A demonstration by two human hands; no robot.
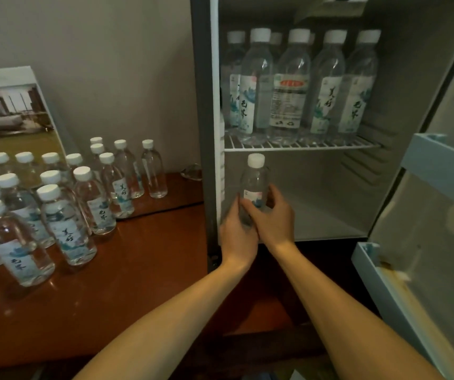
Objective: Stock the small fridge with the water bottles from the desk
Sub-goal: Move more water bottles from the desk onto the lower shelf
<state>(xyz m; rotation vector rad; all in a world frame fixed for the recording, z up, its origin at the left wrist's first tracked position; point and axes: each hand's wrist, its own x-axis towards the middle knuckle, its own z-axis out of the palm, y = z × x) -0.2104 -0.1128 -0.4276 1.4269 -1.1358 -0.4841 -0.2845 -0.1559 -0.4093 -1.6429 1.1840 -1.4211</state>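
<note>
On the head view I judge this to be the placing step. A water bottle [255,185] stands upright just inside the fridge [401,105], in its lower compartment near the left wall. The left hand [238,229] wraps the bottle's lower body, though it is blurred, and the right hand [271,215] curls round its labelled middle, so both grip it. I cannot tell whether its base touches the fridge floor. The next move, as I see it, calls for setting it down far back and to the left, letting go, then reaching out of the fridge for another. Inside the fridge, the wire shelf [302,145] above is packed with a row of bottles [289,86], and its front edge sits close over the held bottle's cap, so a lift would snag. Left of the fridge, many spare bottles [64,204] crowd the wooden surface [138,270], beside a propped photo card [14,111]. Right of the fridge, its door [439,215] hangs open, clear of the arms.
</note>
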